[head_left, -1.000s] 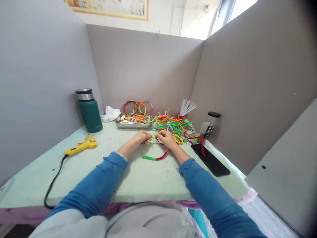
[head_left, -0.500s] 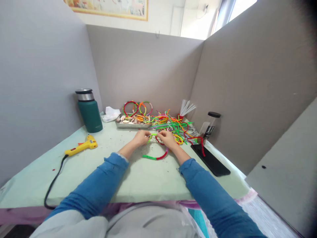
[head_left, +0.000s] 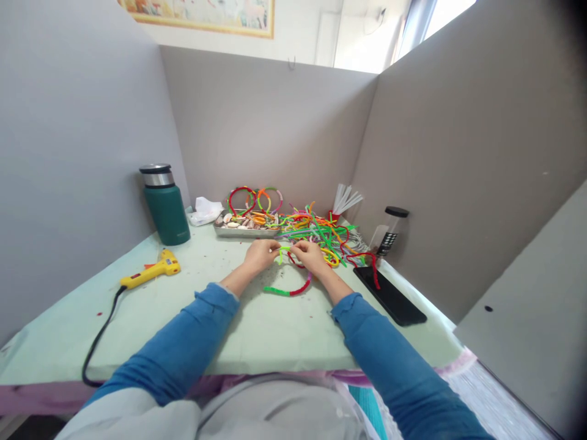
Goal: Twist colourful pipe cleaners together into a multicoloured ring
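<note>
Between my two hands runs a short stretch of yellow-green pipe cleaner, with a loose end hanging down beside my left fingers. My left hand pinches it from the left. Close on its other side, my right hand grips it between thumb and forefinger. From under my right hand a curved length of joined pipe cleaner, green and red, reaches down over the table and ends in a green tip. How the pieces join is hidden behind the right hand.
Behind my hands, a metal tray holds shells and colourful rings. A heap of pipe cleaners lies right of it. At left are a yellow glue gun and a green flask; at right, a black phone and a clear bottle.
My left hand has shifted slightly, and the loose yellow-green end now hangs more steeply, a little further right. My right hand and the curved green-red length look unmoved.
</note>
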Action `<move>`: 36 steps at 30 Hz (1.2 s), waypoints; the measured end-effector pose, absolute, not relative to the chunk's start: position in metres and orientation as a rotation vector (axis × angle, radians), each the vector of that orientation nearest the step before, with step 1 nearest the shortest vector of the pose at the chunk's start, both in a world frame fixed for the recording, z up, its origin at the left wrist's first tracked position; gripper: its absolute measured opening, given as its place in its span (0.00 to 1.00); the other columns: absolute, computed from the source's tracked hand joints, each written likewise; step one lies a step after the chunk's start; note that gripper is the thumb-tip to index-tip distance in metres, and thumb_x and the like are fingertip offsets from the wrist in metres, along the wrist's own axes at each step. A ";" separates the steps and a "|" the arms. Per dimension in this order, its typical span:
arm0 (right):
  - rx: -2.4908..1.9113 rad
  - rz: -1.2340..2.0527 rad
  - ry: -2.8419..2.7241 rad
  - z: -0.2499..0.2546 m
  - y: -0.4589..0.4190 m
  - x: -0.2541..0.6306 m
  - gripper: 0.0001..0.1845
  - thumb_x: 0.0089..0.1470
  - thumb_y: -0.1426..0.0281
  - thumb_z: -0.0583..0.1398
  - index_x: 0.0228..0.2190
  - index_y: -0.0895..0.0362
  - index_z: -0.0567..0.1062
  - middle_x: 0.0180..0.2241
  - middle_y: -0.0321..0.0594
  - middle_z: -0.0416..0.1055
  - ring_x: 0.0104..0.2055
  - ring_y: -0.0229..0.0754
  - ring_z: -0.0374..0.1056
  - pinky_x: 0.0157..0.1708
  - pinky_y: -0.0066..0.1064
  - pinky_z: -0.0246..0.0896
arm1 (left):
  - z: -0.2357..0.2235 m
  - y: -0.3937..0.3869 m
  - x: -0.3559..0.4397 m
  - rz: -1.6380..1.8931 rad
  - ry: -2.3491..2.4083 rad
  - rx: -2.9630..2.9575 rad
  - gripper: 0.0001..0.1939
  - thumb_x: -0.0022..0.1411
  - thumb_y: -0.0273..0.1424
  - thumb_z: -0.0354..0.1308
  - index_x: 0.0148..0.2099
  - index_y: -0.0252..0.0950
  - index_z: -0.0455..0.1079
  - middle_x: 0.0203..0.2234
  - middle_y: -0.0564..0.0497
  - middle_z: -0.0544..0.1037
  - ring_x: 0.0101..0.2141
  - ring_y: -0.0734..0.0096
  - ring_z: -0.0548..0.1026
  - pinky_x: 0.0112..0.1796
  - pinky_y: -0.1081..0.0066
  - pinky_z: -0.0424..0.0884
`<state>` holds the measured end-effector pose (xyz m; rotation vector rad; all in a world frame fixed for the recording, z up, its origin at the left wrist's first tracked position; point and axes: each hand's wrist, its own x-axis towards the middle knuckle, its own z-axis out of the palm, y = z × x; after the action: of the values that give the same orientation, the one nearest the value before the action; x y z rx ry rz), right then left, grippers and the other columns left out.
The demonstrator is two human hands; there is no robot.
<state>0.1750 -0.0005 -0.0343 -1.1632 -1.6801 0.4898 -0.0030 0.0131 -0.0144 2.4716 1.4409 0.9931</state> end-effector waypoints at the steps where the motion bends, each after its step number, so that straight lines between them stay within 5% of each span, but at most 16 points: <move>1: -1.164 0.492 -1.682 -0.034 0.000 0.175 0.12 0.45 0.63 0.54 0.21 0.59 0.70 0.17 0.33 0.62 0.21 0.33 0.55 0.22 0.25 0.49 | -0.014 0.013 -0.003 0.995 1.441 2.472 0.12 0.52 0.35 0.54 0.37 0.38 0.75 0.31 0.50 0.78 0.32 0.70 0.73 0.33 0.74 0.63; 10: -1.165 0.449 -1.704 -0.035 -0.001 0.175 0.12 0.45 0.63 0.54 0.21 0.59 0.69 0.17 0.33 0.62 0.21 0.33 0.55 0.22 0.25 0.49 | -0.013 0.012 -0.002 1.031 1.418 2.387 0.11 0.51 0.36 0.55 0.31 0.37 0.75 0.26 0.51 0.78 0.28 0.72 0.71 0.29 0.75 0.61; 18: -1.130 0.471 -1.724 -0.034 -0.005 0.173 0.11 0.45 0.64 0.54 0.21 0.59 0.70 0.17 0.33 0.63 0.21 0.33 0.55 0.22 0.24 0.50 | -0.014 0.013 -0.001 0.930 1.338 1.899 0.14 0.48 0.39 0.56 0.26 0.32 0.72 0.19 0.52 0.74 0.12 0.81 0.61 0.18 0.76 0.57; 26: -1.119 0.524 -1.755 -0.032 -0.007 0.172 0.12 0.45 0.64 0.54 0.21 0.59 0.70 0.18 0.33 0.63 0.21 0.33 0.56 0.22 0.24 0.50 | -0.010 0.012 -0.001 0.903 1.204 1.455 0.13 0.43 0.36 0.62 0.24 0.30 0.67 0.14 0.54 0.68 0.11 0.83 0.59 0.14 0.77 0.53; 31: -1.119 0.552 -1.751 -0.032 -0.008 0.172 0.12 0.45 0.64 0.54 0.21 0.59 0.69 0.17 0.33 0.63 0.21 0.33 0.56 0.22 0.24 0.50 | -0.010 0.013 -0.001 0.849 1.174 1.315 0.11 0.45 0.35 0.60 0.25 0.30 0.66 0.12 0.55 0.64 0.11 0.83 0.58 0.13 0.78 0.52; 36: -1.177 0.495 -1.686 -0.034 -0.005 0.173 0.12 0.44 0.63 0.54 0.21 0.59 0.70 0.18 0.34 0.64 0.21 0.33 0.55 0.22 0.25 0.50 | -0.014 0.013 0.002 0.913 1.197 1.538 0.13 0.54 0.37 0.53 0.29 0.30 0.67 0.20 0.51 0.73 0.11 0.84 0.60 0.14 0.78 0.55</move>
<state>0.1728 -0.0047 -0.0339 -1.1770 -1.6860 0.4947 0.0015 0.0133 -0.0143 1.5382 1.1974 0.9127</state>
